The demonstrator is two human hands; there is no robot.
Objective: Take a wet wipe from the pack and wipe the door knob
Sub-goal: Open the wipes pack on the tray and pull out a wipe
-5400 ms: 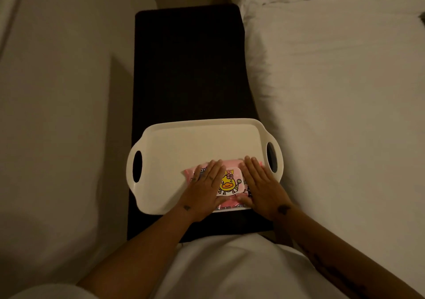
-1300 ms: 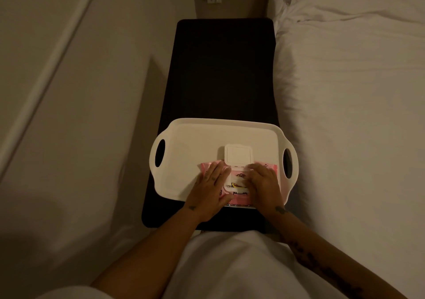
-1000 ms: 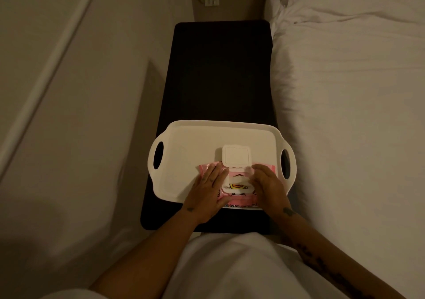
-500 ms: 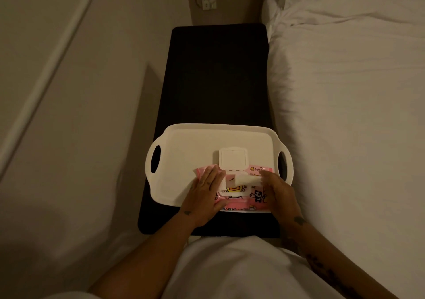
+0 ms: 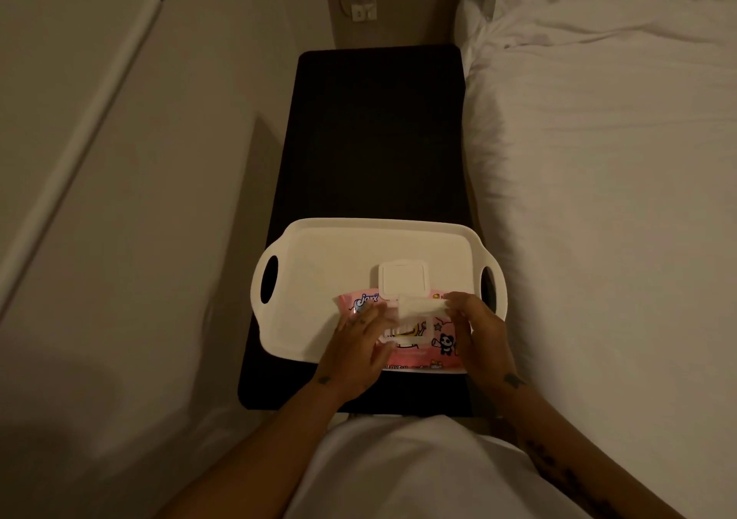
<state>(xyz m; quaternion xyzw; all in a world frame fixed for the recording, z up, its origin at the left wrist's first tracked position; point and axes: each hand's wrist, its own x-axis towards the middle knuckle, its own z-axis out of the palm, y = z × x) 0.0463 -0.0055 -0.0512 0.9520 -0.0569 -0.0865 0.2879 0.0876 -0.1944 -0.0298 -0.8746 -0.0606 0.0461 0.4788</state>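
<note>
Right hand [image 5: 480, 339]: fingertips pinch the right end of a white folded wet wipe [image 5: 420, 308], which stretches leftward across the pack, just below centre of the frame. Left hand [image 5: 355, 353]: fingers extended and close together, lying flat on the left half of the pack, fingertips touching the wipe's left end; whether they grip it, cannot tell.

Pink soft plastic wipe pack with cartoon print [image 5: 422, 343]: lies flat in the near right part of the tray. Its white square flip lid [image 5: 403, 279] is swung open, lying back toward the top of the frame. Dispensing opening mostly covered by wipe and hands.

White rectangular plastic tray with two cut-out handles [image 5: 319, 279]: sits on the near end of a black rectangular bedside bench [image 5: 379, 127], centre frame.

White rumpled bed linen [image 5: 598, 183] fills the right side. Wall socket with a white cable [image 5: 363, 12] at top centre. Door knob not in view.
</note>
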